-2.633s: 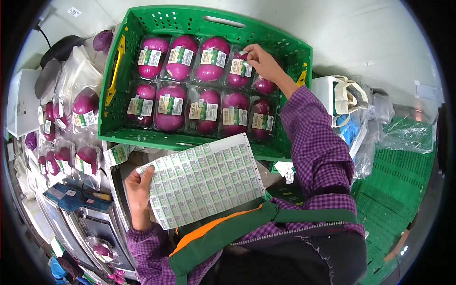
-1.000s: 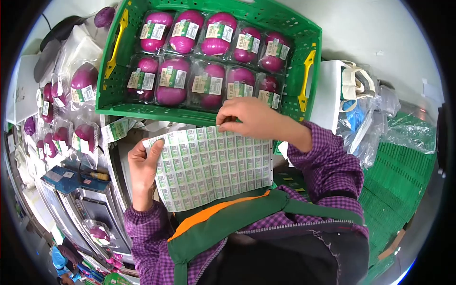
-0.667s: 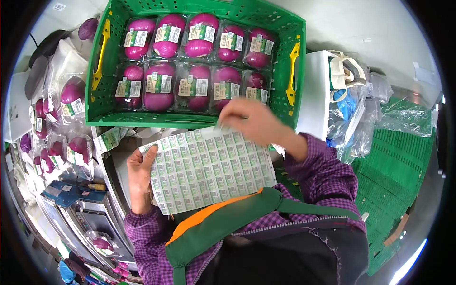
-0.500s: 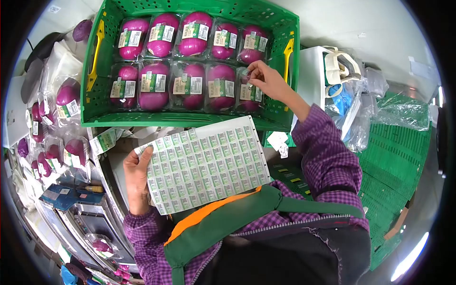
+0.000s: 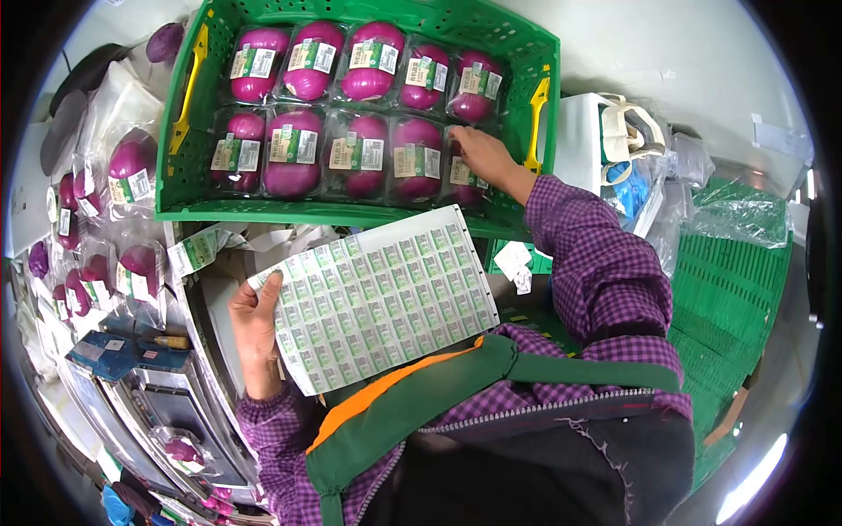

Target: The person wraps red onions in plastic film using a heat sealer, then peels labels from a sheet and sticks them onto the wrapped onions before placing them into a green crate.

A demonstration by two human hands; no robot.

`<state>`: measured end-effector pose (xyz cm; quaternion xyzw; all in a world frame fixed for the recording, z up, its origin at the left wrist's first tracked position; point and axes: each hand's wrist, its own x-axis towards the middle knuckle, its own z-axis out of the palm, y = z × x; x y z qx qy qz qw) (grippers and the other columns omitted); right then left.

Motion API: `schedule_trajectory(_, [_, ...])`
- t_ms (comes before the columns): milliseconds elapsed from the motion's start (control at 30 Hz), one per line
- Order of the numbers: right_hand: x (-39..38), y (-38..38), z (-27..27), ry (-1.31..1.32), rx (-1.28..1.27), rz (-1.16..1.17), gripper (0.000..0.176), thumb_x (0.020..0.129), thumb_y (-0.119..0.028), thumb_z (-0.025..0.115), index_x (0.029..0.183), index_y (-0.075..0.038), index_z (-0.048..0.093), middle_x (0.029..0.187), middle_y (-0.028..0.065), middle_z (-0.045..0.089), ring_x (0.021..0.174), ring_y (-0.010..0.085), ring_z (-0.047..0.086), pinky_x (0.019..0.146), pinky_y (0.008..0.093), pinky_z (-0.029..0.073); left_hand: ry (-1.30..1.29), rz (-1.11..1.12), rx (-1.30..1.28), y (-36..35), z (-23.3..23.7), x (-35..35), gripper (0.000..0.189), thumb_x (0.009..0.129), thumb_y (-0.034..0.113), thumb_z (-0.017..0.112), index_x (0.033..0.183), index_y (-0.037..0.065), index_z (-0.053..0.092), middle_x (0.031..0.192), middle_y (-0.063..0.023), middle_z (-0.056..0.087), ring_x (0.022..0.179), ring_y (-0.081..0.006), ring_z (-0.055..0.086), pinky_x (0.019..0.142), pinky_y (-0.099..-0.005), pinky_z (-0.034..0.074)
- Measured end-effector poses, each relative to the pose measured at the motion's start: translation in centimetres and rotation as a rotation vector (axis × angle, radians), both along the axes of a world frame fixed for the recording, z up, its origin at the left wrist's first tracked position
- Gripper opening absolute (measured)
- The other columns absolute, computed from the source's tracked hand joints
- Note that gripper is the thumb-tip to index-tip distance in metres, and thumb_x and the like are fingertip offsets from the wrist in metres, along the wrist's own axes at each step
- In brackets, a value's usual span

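My left hand (image 5: pixel 254 320) grips the left edge of a sheet of stickers (image 5: pixel 386 302), thumb on top. Rows of small green-and-white printed labels cover the sheet, which is tilted in front of my apron. My right hand (image 5: pixel 487 158) is over the front right pack of red onions (image 5: pixel 465 180) in the green crate (image 5: pixel 351 215). Its fingers are bent and closed against the upper part of that pack; whatever is under the fingertips is hidden. Two rows of clear-wrapped red onion packs (image 5: pixel 294 153), each with a printed paper band, fill the crate.
More wrapped onions (image 5: pixel 132 167) lie on the left beside a metal machine (image 5: pixel 175 412). White paper pieces (image 5: pixel 513 263) sit below the crate. At right are a white cloth bag (image 5: pixel 618 131), clear plastic (image 5: pixel 737 206) and stacked green crates (image 5: pixel 724 298).
My right hand has moved down onto the front right onion pack; its fingers were pinched just above it before. My left hand and the sticker sheet are nearly still. The view has shifted slightly.
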<state>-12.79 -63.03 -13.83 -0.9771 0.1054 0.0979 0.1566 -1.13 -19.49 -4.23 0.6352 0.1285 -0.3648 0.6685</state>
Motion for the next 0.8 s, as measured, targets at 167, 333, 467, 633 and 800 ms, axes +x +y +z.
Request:
schedule_trajectory(167, [1.8, -0.4, 1.8, -0.110, 0.161, -0.216, 0.048, 0.074, -0.009, 0.065, 0.118, -0.008, 0.044, 0.090, 0.0148, 0.061, 0.082, 0.0331, 0.061, 0.070, 0.0411, 0.049, -0.034, 0.052, 0.030, 0.8, 1.5, 0.1, 0.014, 0.088, 0.014, 0.063, 0.089, 0.000, 0.064, 0.077, -0.0039, 0.066, 0.060, -0.0070, 0.058, 0.054, -0.0203, 0.045])
schedule_trajectory(333, [10.5, 2.9, 6.9, -0.277, 0.683, -0.391, 0.024, 0.083, -0.014, 0.065, 0.101, -0.001, 0.056, 0.081, 0.0033, 0.062, 0.069, 0.0101, 0.058, 0.063, 0.0255, 0.047, -0.063, 0.239, -0.029, 4.4, 1.9, 0.4, 0.014, 0.089, 0.014, 0.063, 0.089, 0.000, 0.064, 0.076, -0.0039, 0.066, 0.061, -0.0063, 0.058, 0.054, -0.0208, 0.046])
schedule_trajectory(467, [19.6, 10.0, 12.0, -0.246, 1.078, -0.326, 0.015, 0.089, -0.011, 0.059, 0.097, 0.001, 0.060, 0.085, 0.0045, 0.063, 0.073, 0.0099, 0.061, 0.064, 0.0232, 0.049, -0.094, 0.344, -0.026, 6.7, 2.1, 0.4, 0.014, 0.090, 0.014, 0.061, 0.087, 0.000, 0.063, 0.076, -0.0047, 0.067, 0.060, -0.0065, 0.059, 0.054, -0.0209, 0.047])
schedule_trajectory(633, [30.7, 21.2, 13.8, -0.094, 1.264, -0.214, 0.018, 0.088, -0.014, 0.061, 0.095, 0.002, 0.062, 0.083, 0.0046, 0.063, 0.071, 0.0101, 0.060, 0.062, 0.0228, 0.048, -0.107, 0.391, 0.040, 9.5, 2.2, 1.9, 0.019, 0.091, 0.018, 0.060, 0.089, -0.001, 0.064, 0.075, -0.0047, 0.067, 0.057, -0.0069, 0.058, 0.051, -0.0208, 0.046])
schedule_trajectory(800, [36.2, 31.3, 12.7, -0.165, 1.096, -0.041, 0.019, 0.081, -0.015, 0.069, 0.085, 0.003, 0.065, 0.077, 0.0044, 0.064, 0.069, 0.0101, 0.058, 0.063, 0.0239, 0.046, -0.134, 0.415, 0.056, 12.9, 2.8, 3.9, 0.020, 0.091, 0.018, 0.060, 0.089, -0.002, 0.063, 0.074, -0.0045, 0.066, 0.057, -0.0058, 0.057, 0.051, -0.0202, 0.045])
